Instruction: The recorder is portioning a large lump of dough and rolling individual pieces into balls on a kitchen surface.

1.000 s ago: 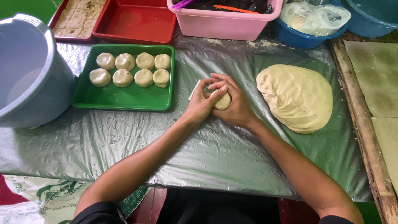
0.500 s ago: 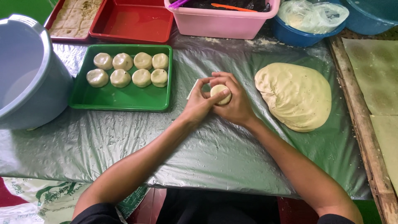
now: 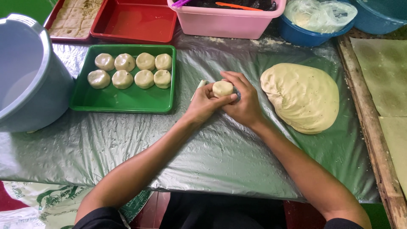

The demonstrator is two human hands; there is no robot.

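A small pale dough ball [image 3: 223,88] sits between both hands above the plastic-covered table [image 3: 203,152]. My left hand [image 3: 205,104] cups it from the left with the thumb pressed on its lower edge. My right hand [image 3: 243,99] wraps it from the right and behind. To the right lies a large mound of dough [image 3: 302,96]. On the left a green tray [image 3: 123,99] holds several shaped dough rounds [image 3: 129,70] in two rows. A small pale strip shows just left of my left hand.
A grey-blue bucket [image 3: 25,80] stands at the far left. Behind are two red trays [image 3: 135,21], a pink tub [image 3: 224,21] and a blue bowl [image 3: 305,36] with a plastic bag. A wooden board [image 3: 369,123] with flat dough sheets [image 3: 383,72] runs along the right.
Both hands have kept turning the dough ball between them; it now shows higher, on top between the thumbs. The rest stays put.
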